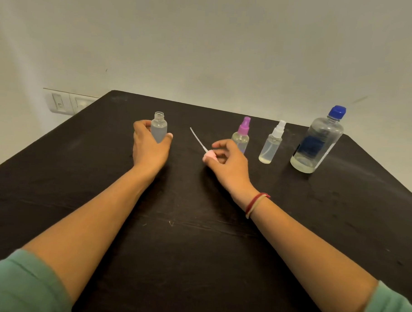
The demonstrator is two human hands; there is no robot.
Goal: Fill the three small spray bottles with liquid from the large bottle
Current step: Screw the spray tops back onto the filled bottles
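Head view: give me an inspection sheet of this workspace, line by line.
Surface: dark table, scuffed, dry as far as visible.
Job's things: open small bottle, upright, pump off; pink spray pump with its dip tube pointing away; purple-capped spray bottle and white-capped spray bottle, both upright and capped; large bottle, blue cap on, liquid low in it.
Clutter: nothing seen.
Grippers: left hand wraps the open small bottle; right hand holds the pink spray pump; red and tan bands on that wrist.
Cables: nothing seen.
Surroundings: plain wall; wall switch plate at left.
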